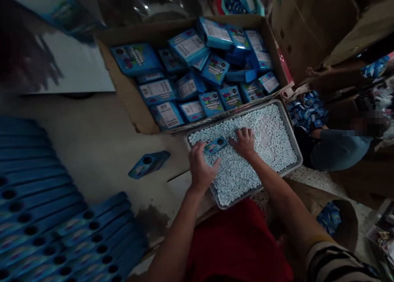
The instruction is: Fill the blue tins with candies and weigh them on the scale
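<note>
A shallow clear tray [300, 161] is spread with small pale-blue pellet-like candies [243, 171]. Inside it is a small blue printed box [215, 145] with a dark round spot on one face. My left hand [203, 167] curls at the box's left end, fingers against it and thumb lower down. My right hand [244, 143] lies palm down over the candies just right of the box, fingers apart and slightly bent. Whether any candies are under its fingertips is hidden.
Behind the tray, a cardboard carton [123, 97] holds many blue boxes. A flattened blue box [149, 163] lies on the table [101, 150], left of my hands. Stacked flat blue boxes [40, 200] fill the lower left. Another person [338, 148] sits at the right near a pile of blue packets [309, 109].
</note>
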`<state>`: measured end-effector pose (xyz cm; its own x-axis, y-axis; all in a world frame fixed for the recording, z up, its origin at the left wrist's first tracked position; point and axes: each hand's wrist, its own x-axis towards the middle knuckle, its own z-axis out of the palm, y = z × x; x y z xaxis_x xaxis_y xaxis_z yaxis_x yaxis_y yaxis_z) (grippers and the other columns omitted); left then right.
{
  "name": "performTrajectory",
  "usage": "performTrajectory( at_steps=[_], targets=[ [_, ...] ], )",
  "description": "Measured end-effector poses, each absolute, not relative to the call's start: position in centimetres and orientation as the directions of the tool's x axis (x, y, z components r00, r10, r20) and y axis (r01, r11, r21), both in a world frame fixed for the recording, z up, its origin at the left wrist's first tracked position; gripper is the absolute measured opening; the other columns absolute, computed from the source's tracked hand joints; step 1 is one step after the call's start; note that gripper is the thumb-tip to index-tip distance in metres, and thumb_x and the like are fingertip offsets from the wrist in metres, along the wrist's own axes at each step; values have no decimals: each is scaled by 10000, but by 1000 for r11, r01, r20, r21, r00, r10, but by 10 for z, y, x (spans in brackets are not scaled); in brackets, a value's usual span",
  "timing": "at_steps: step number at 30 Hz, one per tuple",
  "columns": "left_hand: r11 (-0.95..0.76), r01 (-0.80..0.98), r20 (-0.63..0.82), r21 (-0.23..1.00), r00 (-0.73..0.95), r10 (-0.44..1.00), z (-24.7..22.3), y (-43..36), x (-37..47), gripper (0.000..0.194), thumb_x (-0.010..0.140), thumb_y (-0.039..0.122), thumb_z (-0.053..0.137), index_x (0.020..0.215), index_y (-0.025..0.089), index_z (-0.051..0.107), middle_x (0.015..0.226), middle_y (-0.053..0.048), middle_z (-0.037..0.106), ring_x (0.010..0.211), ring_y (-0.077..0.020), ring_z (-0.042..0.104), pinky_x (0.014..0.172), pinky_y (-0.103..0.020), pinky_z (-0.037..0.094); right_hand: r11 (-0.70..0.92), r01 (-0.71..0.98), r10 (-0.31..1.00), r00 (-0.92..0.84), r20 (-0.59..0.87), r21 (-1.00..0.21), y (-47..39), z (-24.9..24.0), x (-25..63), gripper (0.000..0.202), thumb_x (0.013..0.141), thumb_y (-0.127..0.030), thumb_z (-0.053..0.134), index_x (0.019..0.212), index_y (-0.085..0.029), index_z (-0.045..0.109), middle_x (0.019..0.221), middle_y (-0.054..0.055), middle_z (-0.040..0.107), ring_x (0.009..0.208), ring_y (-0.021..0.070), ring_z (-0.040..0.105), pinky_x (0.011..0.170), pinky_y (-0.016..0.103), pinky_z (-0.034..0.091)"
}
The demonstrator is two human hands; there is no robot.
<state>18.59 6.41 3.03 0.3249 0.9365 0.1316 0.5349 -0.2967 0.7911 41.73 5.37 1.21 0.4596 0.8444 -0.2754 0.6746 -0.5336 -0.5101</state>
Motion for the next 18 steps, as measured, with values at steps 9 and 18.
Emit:
performTrajectory(
  at_steps=[9,18],
  targets=[
    [-263,485,43,834,419,907,51,93,212,331,861,246,783,1191,245,756,1156,-105,779,1140,-327,721,1063,-468,569,-474,-280,694,465,-550,-835,10,64,438,459,902,-700,658,822,-257,564,696,-9,595,621,168,579,513,252,493],
    [-293,490,-2,821,516,857,84,84,232,447,769,59,749,1173,243,804,1135,-74,790,1131,-310,725,1049,-435,562,115,-782,748,474,-464,-613,16,140,414,313,900,-563,697,847,-271,597,765,12,612,796,192,666,808,354,621]
  ],
)
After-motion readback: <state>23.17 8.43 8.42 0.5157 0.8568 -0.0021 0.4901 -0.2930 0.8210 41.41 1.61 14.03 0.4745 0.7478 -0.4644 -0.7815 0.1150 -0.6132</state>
